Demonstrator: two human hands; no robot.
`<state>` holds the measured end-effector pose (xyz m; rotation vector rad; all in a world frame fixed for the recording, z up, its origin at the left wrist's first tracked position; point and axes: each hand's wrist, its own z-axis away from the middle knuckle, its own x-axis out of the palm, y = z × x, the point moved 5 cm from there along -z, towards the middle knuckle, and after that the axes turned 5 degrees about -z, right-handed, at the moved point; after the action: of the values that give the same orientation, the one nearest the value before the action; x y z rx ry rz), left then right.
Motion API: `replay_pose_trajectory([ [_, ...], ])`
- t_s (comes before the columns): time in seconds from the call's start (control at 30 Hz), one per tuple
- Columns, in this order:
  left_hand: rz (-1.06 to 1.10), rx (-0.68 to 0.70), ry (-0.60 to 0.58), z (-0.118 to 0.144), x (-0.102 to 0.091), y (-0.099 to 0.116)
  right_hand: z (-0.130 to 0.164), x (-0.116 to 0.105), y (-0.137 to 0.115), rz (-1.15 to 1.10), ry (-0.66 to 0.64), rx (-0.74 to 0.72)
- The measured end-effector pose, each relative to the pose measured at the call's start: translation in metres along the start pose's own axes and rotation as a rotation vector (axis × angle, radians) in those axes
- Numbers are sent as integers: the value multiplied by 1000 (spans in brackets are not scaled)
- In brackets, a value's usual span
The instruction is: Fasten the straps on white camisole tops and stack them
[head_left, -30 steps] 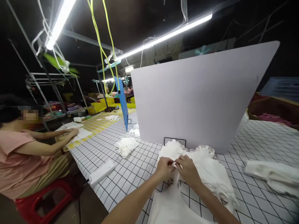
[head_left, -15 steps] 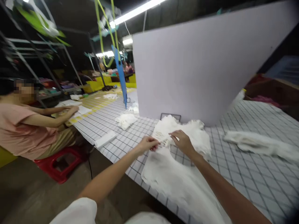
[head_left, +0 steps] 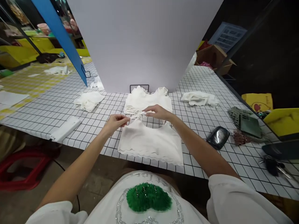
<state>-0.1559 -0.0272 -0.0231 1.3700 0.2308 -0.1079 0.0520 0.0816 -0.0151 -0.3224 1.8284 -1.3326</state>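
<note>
Garment (head_left: 149, 141) lies flat at the tabletop's (head_left: 46, 105) near edge, its hem along that edge. The left hand (head_left: 116, 120) pinches one strap; the right hand (head_left: 158, 112) pinches the other strap, fingers closed on it. A stack (head_left: 147, 101) of white pieces sits just behind, before the board (head_left: 144, 40).

My fingers (head_left: 121, 117) pinch soft, matt white cloth, a top (head_left: 149, 141) with scalloped hem, on the desk (head_left: 205, 124) with its smooth gridded covering, behind it a matt board (head_left: 144, 40).
</note>
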Motion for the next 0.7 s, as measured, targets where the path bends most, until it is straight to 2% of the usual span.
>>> replay_pose_trajectory([
  [0.07, 25, 31, -88, -1, 12, 4, 7, 10, -13, -192, -144, 12],
  [0.1, 48, 35, -134, -1, 18, 6, 10, 15, -19, -261, -163, 12],
  [0.17, 95, 24, -181, -1, 26, 9, 12, 22, -23, -320, -123, 26],
  [0.27, 125, 9, -124, 0, 30, 13, 12, 32, -19, -367, -37, 58],
  [0.4, 144, 33, -85, 0, 35, 16, 15, 45, -13, -573, -30, 70],
  [0.47, 127, 70, -82, 0, 38, 13, 17, 44, -12, -583, 56, 71],
  [0.57, -63, 161, -20, -3, 38, 1, 21, 35, -8, -490, 185, 88],
  [0.7, -520, 279, 23, -6, 41, -25, 25, 25, 1, -305, 179, 102],
])
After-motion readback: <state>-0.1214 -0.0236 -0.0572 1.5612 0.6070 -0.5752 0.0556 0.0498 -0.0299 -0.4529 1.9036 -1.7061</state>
